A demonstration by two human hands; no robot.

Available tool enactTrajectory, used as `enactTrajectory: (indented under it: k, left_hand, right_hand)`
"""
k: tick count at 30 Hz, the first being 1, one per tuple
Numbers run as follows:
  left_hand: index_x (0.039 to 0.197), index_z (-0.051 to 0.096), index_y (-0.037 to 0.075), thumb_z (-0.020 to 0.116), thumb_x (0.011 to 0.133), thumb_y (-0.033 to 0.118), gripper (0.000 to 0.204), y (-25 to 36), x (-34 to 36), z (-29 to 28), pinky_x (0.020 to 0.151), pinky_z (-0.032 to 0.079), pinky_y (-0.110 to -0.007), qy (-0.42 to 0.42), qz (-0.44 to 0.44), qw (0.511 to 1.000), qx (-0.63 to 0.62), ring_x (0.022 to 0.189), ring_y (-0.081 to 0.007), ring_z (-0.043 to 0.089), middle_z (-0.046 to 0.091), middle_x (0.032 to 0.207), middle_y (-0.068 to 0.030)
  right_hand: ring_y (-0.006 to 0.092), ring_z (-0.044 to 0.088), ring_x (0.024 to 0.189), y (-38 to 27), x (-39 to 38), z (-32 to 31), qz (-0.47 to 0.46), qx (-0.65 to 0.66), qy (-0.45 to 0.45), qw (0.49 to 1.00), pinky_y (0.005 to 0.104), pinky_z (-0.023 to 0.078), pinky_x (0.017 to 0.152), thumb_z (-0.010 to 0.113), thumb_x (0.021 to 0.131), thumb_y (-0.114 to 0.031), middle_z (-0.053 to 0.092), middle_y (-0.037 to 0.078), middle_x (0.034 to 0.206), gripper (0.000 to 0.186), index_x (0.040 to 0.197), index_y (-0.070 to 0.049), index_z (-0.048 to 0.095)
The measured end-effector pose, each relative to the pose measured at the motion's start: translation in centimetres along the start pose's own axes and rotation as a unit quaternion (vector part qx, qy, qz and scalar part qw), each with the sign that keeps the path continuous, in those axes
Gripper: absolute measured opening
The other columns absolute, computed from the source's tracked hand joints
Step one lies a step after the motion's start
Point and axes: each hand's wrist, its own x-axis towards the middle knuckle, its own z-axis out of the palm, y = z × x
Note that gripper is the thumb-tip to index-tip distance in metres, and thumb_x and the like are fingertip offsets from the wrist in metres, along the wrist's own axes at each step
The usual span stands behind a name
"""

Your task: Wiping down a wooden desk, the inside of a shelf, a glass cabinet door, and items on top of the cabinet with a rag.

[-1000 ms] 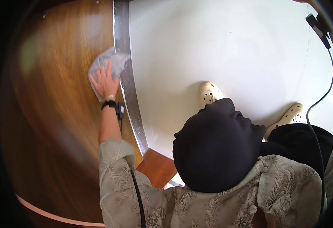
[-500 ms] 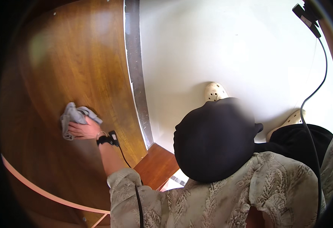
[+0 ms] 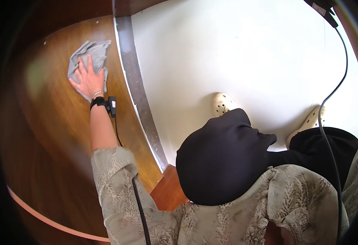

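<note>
My left hand (image 3: 88, 81) lies on a grey cloth (image 3: 96, 52), its fingers spread and the palm down. Under it, the cloth is spread out, slightly wrinkled, against a brown wood-grain panel (image 3: 58, 98). A black strap with a small black device (image 3: 112, 107) and cable sits on my left wrist. My right hand is out of the picture; only a similar black device (image 3: 325, 12) with its cable shows at the upper right.
A dark strip (image 3: 136, 73) edged in white runs between the panel and the white surface (image 3: 236, 45). My black-clad knee (image 3: 215, 163) fills the middle, with cream clogs (image 3: 222, 104) beyond it. A reddish wooden piece (image 3: 168, 190) lies beside the knee. A pale curved edge (image 3: 52, 224) crosses the lower left.
My left hand has moved up and away along the panel with the cloth. The cloth was bunched and is now spread flatter, with my fingers spread over it.
</note>
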Motion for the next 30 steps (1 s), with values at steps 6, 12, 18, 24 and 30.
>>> enactTrajectory:
  k: [6, 12, 18, 24, 30]
  left_hand:
    - [0.125, 0.059, 0.034, 0.072, 0.071, 0.024, 0.056, 4.2, -2.5, 2.3, 0.115, 0.016, -0.049, -0.062, 0.213, 0.970, -0.096, 0.130, -0.0153, 0.039, 0.041, 0.145, 0.0101]
    - [0.100, 0.073, 0.023, 0.063, 0.077, 0.009, 0.029, 4.8, -6.8, 5.5, 0.107, 0.030, -0.046, -0.115, 0.254, 0.940, -0.197, 0.122, -0.0182, 0.047, 0.058, 0.129, 0.0052]
    - [0.103, 0.073, 0.025, 0.060, 0.079, 0.010, 0.031, 5.3, -10.6, 3.4, 0.105, 0.030, -0.045, -0.320, 0.239, 0.895, -0.201, 0.125, -0.0190, 0.045, 0.057, 0.131, 0.0050]
    - [0.113, 0.068, 0.026, 0.061, 0.079, 0.009, 0.039, -0.1, -13.6, -2.9, 0.103, 0.032, -0.046, -0.437, 0.172, 0.864, -0.182, 0.128, -0.0177, 0.040, 0.052, 0.137, 0.0068]
    - [0.116, 0.066, 0.024, 0.061, 0.077, 0.006, 0.042, -7.3, -22.4, -6.0, 0.102, 0.034, -0.051, -0.521, 0.039, 0.837, -0.165, 0.129, -0.0190, 0.040, 0.050, 0.138, 0.0059]
  right_hand:
    - [0.0329, 0.061, 0.107, 1.4, -0.5, -0.1, -0.017, 0.024, 0.023, 0.999, 0.0429, 0.048, 0.092, 0.058, 0.088, -0.022, 0.066, 0.017, 0.112, 0.034, 0.117, -0.006, 0.063]
    - [0.0337, 0.061, 0.105, 1.8, 1.9, 0.1, -0.076, 0.077, 0.051, 0.993, 0.0427, 0.048, 0.090, 0.059, 0.087, -0.022, 0.066, 0.018, 0.111, 0.033, 0.115, -0.005, 0.064]
    - [0.0345, 0.062, 0.104, 2.4, 5.4, 1.2, -0.159, 0.127, 0.077, 0.976, 0.0425, 0.048, 0.089, 0.059, 0.085, -0.021, 0.067, 0.018, 0.109, 0.033, 0.113, -0.005, 0.065]
    - [0.0398, 0.064, 0.091, -1.0, 8.9, 0.8, -0.189, 0.220, 0.084, 0.953, 0.0451, 0.050, 0.081, 0.056, 0.081, -0.021, 0.067, 0.023, 0.092, 0.026, 0.095, -0.003, 0.068]
    - [0.0387, 0.063, 0.095, -8.2, 13.0, 7.1, -0.314, 0.299, 0.038, 0.900, 0.0458, 0.050, 0.086, 0.054, 0.085, -0.024, 0.067, 0.021, 0.096, 0.031, 0.108, -0.007, 0.066]
